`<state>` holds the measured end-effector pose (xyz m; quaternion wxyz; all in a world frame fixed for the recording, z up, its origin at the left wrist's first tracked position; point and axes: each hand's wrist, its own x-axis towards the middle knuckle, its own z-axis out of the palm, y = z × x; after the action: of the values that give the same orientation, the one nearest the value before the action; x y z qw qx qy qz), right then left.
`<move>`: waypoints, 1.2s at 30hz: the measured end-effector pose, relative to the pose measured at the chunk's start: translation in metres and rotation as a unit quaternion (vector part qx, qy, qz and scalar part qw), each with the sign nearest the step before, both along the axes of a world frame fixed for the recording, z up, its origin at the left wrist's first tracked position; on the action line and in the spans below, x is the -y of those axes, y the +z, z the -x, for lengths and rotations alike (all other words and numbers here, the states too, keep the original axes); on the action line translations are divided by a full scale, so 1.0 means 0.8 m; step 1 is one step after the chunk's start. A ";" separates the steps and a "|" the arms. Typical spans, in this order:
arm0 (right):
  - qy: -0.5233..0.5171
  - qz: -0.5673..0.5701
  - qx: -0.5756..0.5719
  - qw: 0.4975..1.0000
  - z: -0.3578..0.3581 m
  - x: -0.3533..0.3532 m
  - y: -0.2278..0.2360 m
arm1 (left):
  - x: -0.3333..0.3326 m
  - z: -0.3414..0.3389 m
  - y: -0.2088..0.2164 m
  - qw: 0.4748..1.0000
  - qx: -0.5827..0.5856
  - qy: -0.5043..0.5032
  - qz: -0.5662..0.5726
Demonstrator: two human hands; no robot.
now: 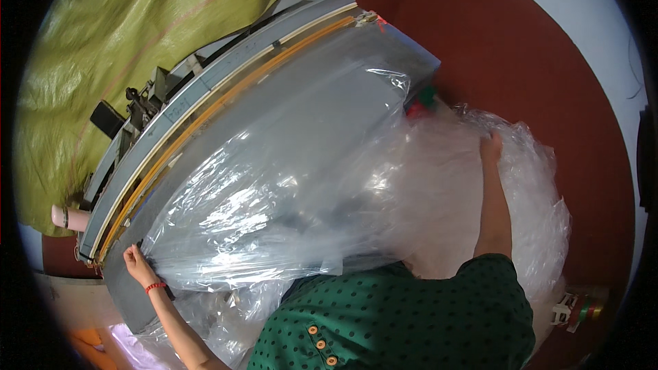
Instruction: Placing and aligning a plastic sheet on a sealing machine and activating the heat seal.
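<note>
A wide sheet of clear plastic film (pixel 274 199) lies over a grey machine table (pixel 370 48) and spills off its right side. At the table's left end, my left hand (pixel 139 265) is closed, with a red bracelet at its wrist; the film's left edge runs up to it in taut folds. My right arm reaches out to the right, where my right hand (pixel 491 148) is closed on a bunched part of the film. Glare and creases cross the film in the middle. The fingertips of both hands are partly hidden.
Along the table's far side runs a long metal bar (pixel 178 109) with orange strips (pixel 260 72) and black clamp parts (pixel 140 106). A yellow woven sheet (pixel 137 34) hangs behind it. A pink bottle (pixel 70 218) is at the left. The floor (pixel 521 48) is dark red.
</note>
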<state>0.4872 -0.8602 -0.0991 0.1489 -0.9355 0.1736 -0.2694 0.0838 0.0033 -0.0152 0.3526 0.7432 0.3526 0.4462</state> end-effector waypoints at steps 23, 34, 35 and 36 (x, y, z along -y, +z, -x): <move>0.485 -0.398 -0.039 0.778 -0.127 -0.407 0.202 | 0.019 -0.005 0.010 1.000 -0.018 0.002 0.000; 0.388 -0.284 -0.086 0.873 -0.116 -0.361 0.174 | 0.040 -0.017 0.020 0.995 -0.032 -0.087 0.026; 0.392 -0.285 -0.097 0.869 -0.118 -0.364 0.169 | 0.040 -0.018 0.021 0.996 -0.031 -0.082 0.015; 0.398 -0.242 -0.113 0.878 -0.120 -0.368 0.167 | 0.040 -0.018 0.021 0.996 -0.032 -0.083 0.014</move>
<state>0.5830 -0.5661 0.0346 0.4444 -0.8847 -0.1375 -0.0292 0.0985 -0.0285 0.0019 0.3871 0.7787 0.3071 0.3867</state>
